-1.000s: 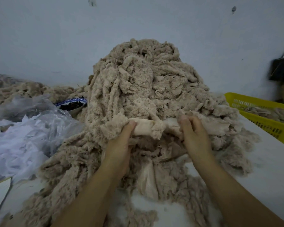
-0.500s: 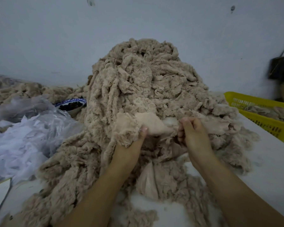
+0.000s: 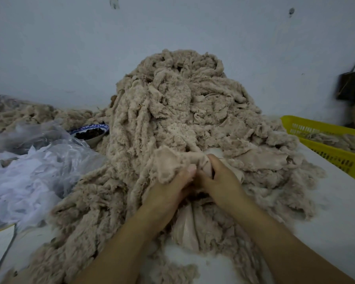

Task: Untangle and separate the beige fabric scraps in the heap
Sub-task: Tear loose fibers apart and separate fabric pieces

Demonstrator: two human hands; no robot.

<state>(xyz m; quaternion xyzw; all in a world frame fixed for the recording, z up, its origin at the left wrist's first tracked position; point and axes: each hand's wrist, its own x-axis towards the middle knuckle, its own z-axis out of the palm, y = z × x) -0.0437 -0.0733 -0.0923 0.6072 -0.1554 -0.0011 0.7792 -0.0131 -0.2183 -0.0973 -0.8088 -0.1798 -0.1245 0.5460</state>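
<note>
Left hand (image 3: 171, 186) shifted beside right hand (image 3: 221, 178), gripping scrap (image 3: 167, 160), heap (image 3: 172, 99) behind, basket (image 3: 316, 125) right

heap (image 3: 178, 111): beige fluffy scraps, tangled, tall mound | scrap (image 3: 168, 160): lifted at front

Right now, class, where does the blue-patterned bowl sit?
In the head view the blue-patterned bowl sits left of centre, tucked against the left foot of the beige heap, just behind the crumpled clear plastic.
</note>
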